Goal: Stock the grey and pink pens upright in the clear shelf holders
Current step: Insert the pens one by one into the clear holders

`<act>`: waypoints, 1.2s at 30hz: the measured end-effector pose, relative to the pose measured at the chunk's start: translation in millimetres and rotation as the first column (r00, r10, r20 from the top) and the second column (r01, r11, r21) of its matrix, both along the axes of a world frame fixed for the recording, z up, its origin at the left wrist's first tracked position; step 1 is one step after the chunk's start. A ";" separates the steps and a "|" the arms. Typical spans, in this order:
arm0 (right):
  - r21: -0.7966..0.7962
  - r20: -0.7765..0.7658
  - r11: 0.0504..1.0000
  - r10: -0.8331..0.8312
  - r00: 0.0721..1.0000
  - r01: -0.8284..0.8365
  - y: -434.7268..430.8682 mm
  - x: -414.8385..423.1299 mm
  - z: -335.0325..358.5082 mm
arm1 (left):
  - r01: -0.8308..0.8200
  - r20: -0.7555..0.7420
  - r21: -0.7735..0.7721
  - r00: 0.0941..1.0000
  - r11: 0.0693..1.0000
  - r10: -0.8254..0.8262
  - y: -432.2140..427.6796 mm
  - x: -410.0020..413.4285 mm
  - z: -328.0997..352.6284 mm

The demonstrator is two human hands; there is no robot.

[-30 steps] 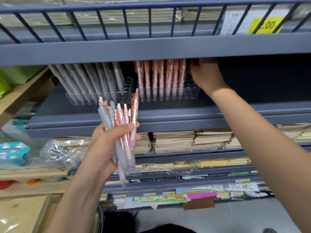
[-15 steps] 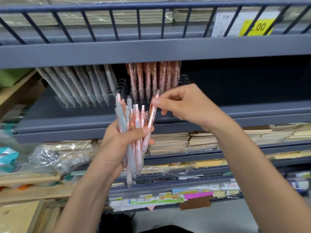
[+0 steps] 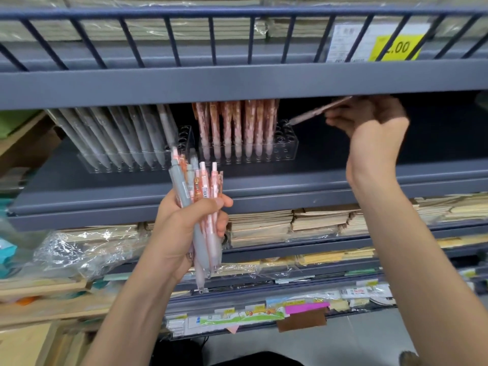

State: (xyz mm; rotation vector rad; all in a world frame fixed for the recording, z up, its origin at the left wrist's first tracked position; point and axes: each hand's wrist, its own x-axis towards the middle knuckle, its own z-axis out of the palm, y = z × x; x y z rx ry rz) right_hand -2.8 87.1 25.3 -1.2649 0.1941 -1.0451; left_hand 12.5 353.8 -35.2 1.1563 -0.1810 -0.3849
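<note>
While gripping pen bundle [image 3: 200, 207] in left hand [image 3: 182, 233], pinching one pink pen [image 3: 318, 110] (tilted, tip-down) over clear holder [image 3: 288, 145] with right hand [image 3: 369, 128].

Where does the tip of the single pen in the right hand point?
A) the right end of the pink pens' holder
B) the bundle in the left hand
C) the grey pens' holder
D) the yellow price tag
A: the right hand pinches the pen tilted, its tip at the open holes on the pink pen holder, at its right end; the left hand grips the pen bundle lower down.
</note>
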 end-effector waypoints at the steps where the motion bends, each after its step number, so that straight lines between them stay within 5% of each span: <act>1: -0.045 0.003 0.999 -0.006 1.000 0.006 -1.3 3.3 -1.3 | 0.004 0.011 0.011 1.000 1.000 -0.004 1.5 0.7 -0.2; 8: -0.319 -0.296 0.947 -0.134 0.946 0.034 9.8 37.8 0.3 | 0.030 0.066 0.020 0.997 0.999 -0.032 13.5 4.7 2.7; 13: -0.674 -0.486 0.730 -0.325 0.812 -0.112 14.2 53.7 0.0 | -0.007 0.052 0.039 0.999 0.999 0.005 15.6 4.6 -1.1; 21: -0.747 -0.500 0.649 -0.408 0.764 -0.142 29.3 63.5 11.2 | -0.037 0.001 -0.022 0.999 0.999 0.037 18.1 -0.6 -1.5; 26: -0.723 -0.378 0.687 -0.486 0.788 0.076 34.7 46.6 8.5 | -0.053 -0.026 -0.003 0.998 0.999 0.053 23.1 -1.2 -2.2; 28: -0.613 -0.363 0.788 -0.345 0.866 0.057 45.1 29.3 4.5 | -0.052 -0.049 0.014 0.997 0.999 0.052 24.2 -1.3 -2.4; 30: -0.528 -0.452 0.834 -0.117 0.884 -0.159 61.5 11.4 2.9 | -0.042 -0.065 0.018 0.997 0.999 0.043 23.3 -2.1 -2.3; 33: -0.511 -0.594 0.724 0.092 0.799 -0.464 86.7 -6.5 1.4 | -0.013 -0.061 0.017 0.998 1.000 0.014 18.3 -3.9 -1.8; 36: -0.479 -0.654 0.641 0.196 0.731 -0.600 101.5 -12.8 1.7 | 0.016 -0.035 0.016 0.999 1.000 -0.015 13.4 -6.1 0.3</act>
